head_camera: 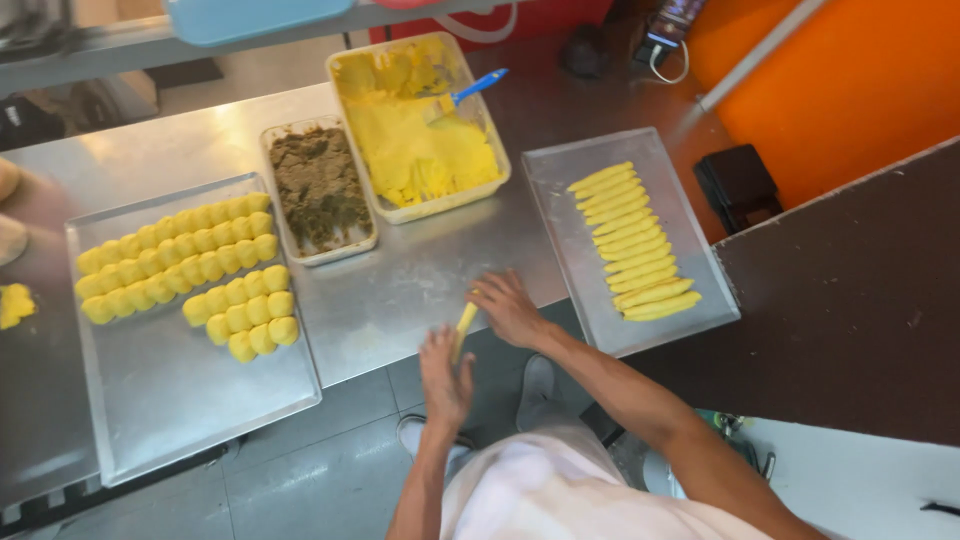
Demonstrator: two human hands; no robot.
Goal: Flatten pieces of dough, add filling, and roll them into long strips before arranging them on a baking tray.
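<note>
Yellow dough stick (465, 326) rolled between two palms, low centre of the frame.

The stick lay pinched between the left hand (444, 375) and right hand (510, 308), both flat and nearly open, fingers straight, at the steel table (400, 290) edge. It looked soft, light and easily dented, best lifted along its whole length. Right of it sat a tray (570, 190) of finished sticks (632, 243); left, a tray of dough balls (190, 262); above, tubs of dark filling (318, 185) and yellow dough (420, 140).
</note>
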